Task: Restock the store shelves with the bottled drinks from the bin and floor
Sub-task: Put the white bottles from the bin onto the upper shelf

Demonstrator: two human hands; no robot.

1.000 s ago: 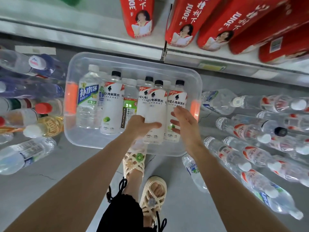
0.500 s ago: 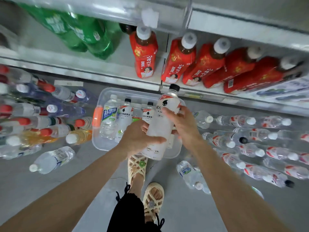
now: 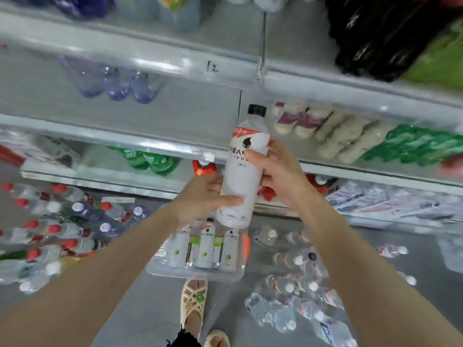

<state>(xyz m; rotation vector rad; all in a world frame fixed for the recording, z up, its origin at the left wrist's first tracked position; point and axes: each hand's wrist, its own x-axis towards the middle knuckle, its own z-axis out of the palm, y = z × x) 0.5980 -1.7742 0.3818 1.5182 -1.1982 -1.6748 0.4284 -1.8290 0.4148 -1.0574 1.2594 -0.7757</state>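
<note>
Since half a second ago the white bottle (image 3: 246, 166) has gone way up. It was hovering just over the bin, and now its black cap pokes into the gap between two shelf rails, with the view swung up along with it. Both hands have it. My left hand (image 3: 200, 196) is wrapped round the lower part with the thumb across the front, and my right hand (image 3: 280, 171) grasps the middle from the right side, thumb lying over the label. It's pretty much upright, held out in the air in front of the shelves (image 3: 150, 146), not resting on anything.

Down below my arms the clear bin (image 3: 195, 274) sits on the floor with several more white bottles lying in it. Loose bottles are scattered either side of it, red-capped ones (image 3: 62, 229) off to the left and a clear heap (image 3: 295, 284) to the right. Green bottles (image 3: 150, 159) stand on the low shelf left of the held one, and pale ones (image 3: 333, 128) lie on the shelf to its right. Everything's motion-blurred, so I can't read the labels. One sandalled foot (image 3: 193, 301) is planted just in front of the bin.
</note>
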